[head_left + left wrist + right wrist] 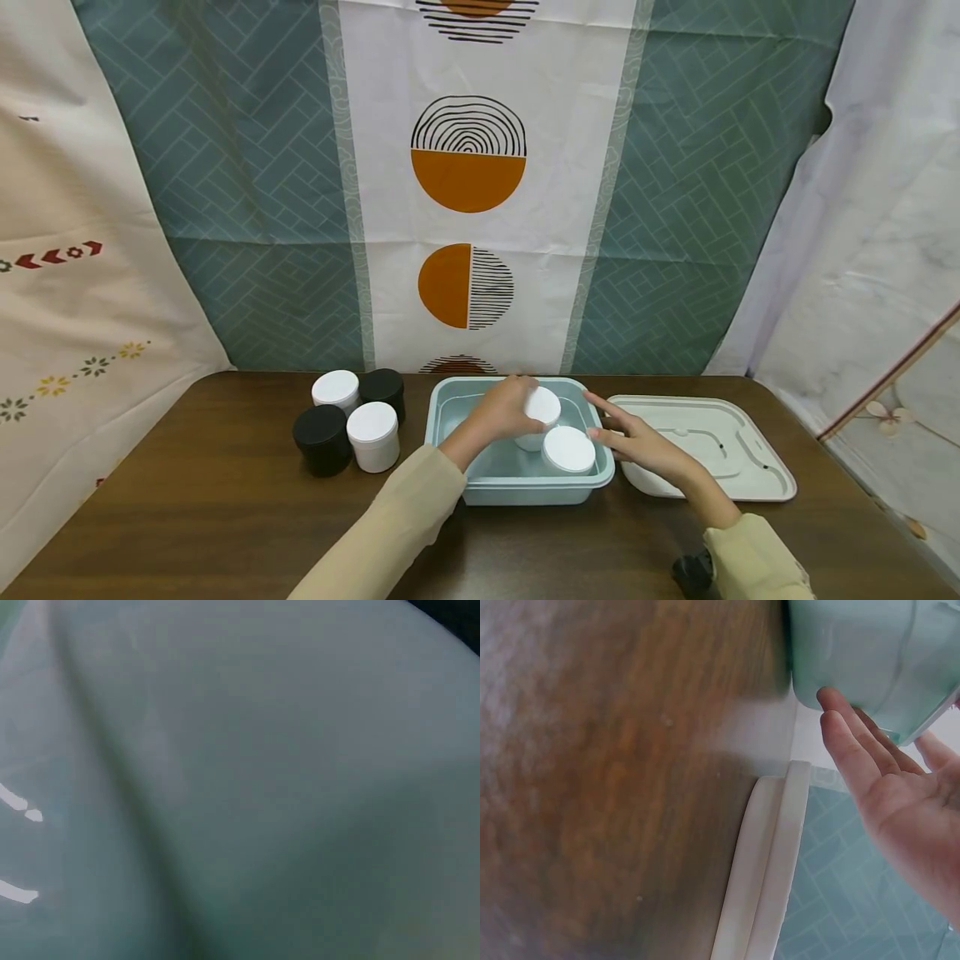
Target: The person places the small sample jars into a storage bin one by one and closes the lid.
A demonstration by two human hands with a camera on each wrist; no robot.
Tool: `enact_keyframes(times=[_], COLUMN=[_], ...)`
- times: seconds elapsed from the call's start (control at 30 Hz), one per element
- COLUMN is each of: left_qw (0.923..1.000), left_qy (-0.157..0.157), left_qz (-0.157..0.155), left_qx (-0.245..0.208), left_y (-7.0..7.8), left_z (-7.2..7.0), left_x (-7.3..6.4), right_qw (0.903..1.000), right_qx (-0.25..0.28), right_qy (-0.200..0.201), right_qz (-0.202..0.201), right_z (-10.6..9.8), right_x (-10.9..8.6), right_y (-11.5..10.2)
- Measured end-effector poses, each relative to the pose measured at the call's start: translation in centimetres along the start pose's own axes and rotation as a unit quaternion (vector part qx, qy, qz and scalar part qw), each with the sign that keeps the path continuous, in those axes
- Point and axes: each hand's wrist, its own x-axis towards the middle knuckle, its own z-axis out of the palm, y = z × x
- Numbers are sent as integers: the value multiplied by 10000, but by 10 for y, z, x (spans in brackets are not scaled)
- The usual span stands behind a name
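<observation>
A pale blue-green plastic bin (525,493) stands on the table with two white-lidded jars inside. My left hand (504,410) reaches over the bin and grips the rear white jar (542,405), its thumb on the near side. The front white jar (568,450) sits upright close to the bin's right wall. At that wall is my right hand (647,448), fingers extended along the outside and thumb over the rim near the front jar. In the right wrist view the right hand (907,787) has straight fingers beside the bin (855,660). The left wrist view shows only blurred blue-green plastic.
Left of the bin stand two white jars (373,437) and two black jars (322,440), grouped together. A white lid-like tray (757,492) lies right of the bin, partly behind my right hand. A patterned curtain (255,208) hangs behind the brown table (225,517).
</observation>
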Motion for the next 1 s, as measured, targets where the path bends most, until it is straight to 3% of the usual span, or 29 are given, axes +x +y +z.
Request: enact_keyframes(times=[0.17, 0.37, 0.6, 1.0], left_qw=[9998, 9966, 9962, 9966], left_qy=[-55, -245, -173, -397], left_qz=[-87, -450, -604, -641], left_qx=[-187, -645, -595, -340], left_y=[-3, -5, -3, 3], left_z=[2, 0, 1, 6], left_x=[2, 3, 3, 4], right_qw=[10000, 10000, 10000, 10000], right_qx=[4, -24, -41, 62], right_qy=[-9, 38, 52, -19], right_qz=[4, 9, -10, -16], right_z=[0, 0, 1, 0], right_x=[0, -1, -1, -1], right_y=[-1, -2, 0, 0])
